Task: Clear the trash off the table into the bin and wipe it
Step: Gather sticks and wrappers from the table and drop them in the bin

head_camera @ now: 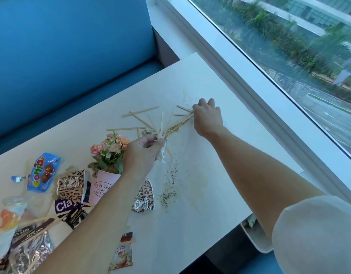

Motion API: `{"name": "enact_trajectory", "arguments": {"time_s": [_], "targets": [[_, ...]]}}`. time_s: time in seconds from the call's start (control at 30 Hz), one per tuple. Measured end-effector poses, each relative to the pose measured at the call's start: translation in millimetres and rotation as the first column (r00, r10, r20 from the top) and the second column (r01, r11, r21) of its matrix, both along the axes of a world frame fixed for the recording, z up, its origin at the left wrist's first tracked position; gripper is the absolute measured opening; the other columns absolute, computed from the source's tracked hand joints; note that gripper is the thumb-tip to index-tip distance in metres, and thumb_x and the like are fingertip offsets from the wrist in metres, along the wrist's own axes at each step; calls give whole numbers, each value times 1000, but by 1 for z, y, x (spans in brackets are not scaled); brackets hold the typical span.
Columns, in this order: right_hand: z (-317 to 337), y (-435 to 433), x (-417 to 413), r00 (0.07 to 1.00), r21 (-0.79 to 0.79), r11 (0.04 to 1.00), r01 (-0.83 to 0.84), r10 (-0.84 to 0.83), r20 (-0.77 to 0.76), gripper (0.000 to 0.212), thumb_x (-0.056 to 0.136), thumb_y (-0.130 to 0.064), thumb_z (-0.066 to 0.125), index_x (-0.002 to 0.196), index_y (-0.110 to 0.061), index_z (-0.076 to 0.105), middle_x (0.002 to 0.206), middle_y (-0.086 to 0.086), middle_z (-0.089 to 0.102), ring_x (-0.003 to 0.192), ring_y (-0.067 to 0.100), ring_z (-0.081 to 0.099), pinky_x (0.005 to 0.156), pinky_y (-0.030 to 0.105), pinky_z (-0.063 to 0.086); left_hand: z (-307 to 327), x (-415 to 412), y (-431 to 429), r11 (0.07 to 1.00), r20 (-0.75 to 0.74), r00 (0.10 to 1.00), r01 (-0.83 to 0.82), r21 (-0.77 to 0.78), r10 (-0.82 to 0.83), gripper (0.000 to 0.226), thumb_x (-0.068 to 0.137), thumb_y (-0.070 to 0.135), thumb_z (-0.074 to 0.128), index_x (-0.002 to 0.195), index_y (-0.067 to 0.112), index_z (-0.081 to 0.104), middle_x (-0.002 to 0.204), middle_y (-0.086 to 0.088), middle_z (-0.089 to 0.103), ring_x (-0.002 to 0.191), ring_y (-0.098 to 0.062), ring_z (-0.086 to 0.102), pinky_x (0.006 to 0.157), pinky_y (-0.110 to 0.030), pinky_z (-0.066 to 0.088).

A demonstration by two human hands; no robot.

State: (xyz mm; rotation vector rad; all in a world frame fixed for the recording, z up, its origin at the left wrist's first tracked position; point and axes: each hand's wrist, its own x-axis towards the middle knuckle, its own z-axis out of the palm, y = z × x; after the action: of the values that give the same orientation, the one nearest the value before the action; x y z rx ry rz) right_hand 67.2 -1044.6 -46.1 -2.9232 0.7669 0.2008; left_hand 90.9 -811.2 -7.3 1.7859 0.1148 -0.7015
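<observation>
Near edge of the surface (220, 175): trash not yet cleared. Coffee-mate sachet (122, 256), crumpled foil (30, 252), dark sachets and a blue snack bag (43, 172) lie at my left, with two leopard-print cups (144, 196) tipped either side of the pink flower pot (100, 188). A white container, probably the bin (258, 242), sits below the surface's right edge; contents mostly hidden. Dark granules (168, 186) and a pale brown stain remain mid-surface, so wiping has not begun. Judgement: early in the task, collecting stage only. Left grip (143, 153) is clamped on a white paper scrap (160, 155), thumb and fingers pinching it at the near ends of the wooden stir sticks (151, 119), which fan outward from there. Right grip (207, 117) is farther out, fingers curled down onto the far ends of that fan, touching them; seen from the back, I cannot tell whether it pinches a stick or only rakes. Several sticks lie loose between both grips. Beyond: window ledge.
</observation>
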Motion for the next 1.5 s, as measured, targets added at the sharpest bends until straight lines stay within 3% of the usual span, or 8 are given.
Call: {"name": "enact_trajectory", "arguments": {"time_s": [0.3,0.63,0.73,0.97,1.07,1.17,1.3,1.5], "targets": [[-4,-1,2,992,-38,995,-89,85,-94,23,83,7,51,90,-13,43,95,5,40,99,29,43,77,38,30,3,1,-1,998,18,998,57,37,-58,5,87,29,83,89,30,78,92,-1,79,85,-19,71,95,-56,58],[0,-2,-5,981,6,983,-186,186,-60,32,80,17,48,74,-11,32,72,4,29,80,30,41,70,37,32,8,-9,-5,997,19,998,63,49,-64,6,88,26,81,92,28,77,95,-2,79,85,-16,71,95,-54,59],[-1,-3,-7,981,-9,981,-193,193,-31,28,81,17,47,81,-9,38,69,4,29,78,31,41,69,38,33,11,-11,-5,998,21,998,57,37,-58,9,89,23,80,88,31,75,97,-5,79,88,-20,72,94,-54,59],[-3,-3,-11,994,34,994,-103,102,25,28,80,17,46,87,-9,41,78,8,41,83,33,47,67,38,33,11,-11,-5,999,22,999,47,23,-48,6,89,24,81,90,29,77,98,-6,79,87,-19,71,96,-53,58],[-2,-7,-14,996,183,982,48,-60,62,22,77,13,47,79,-8,39,80,8,43,78,31,46,57,35,30,10,-12,-5,999,19,999,37,9,-37,9,90,22,80,89,29,75,101,-9,78,86,-18,69,97,-51,58],[7,-7,-22,933,430,864,261,-340,117,9,74,2,53,82,-1,51,82,10,52,68,27,45,52,31,37,10,-12,-5,999,16,999,41,5,-41,5,91,21,79,93,25,76,102,-11,78,83,-16,68,94,-47,60],[21,9,-50,788,724,586,365,-609,96,13,78,-10,60,89,-9,66,86,6,67,60,22,58,53,35,56,7,-14,-11,999,-1,999,41,7,-41,20,91,22,79,110,16,76,96,-2,77,77,-9,66,90,-40,60],[36,28,-102,680,864,356,356,-733,22,10,85,-15,61,90,-13,70,73,-6,65,54,10,54,42,18,41,4,-35,-33,997,-18,997,80,-7,-81,8,91,19,79,94,25,74,88,3,72,76,-12,64,89,-42,59]]}}
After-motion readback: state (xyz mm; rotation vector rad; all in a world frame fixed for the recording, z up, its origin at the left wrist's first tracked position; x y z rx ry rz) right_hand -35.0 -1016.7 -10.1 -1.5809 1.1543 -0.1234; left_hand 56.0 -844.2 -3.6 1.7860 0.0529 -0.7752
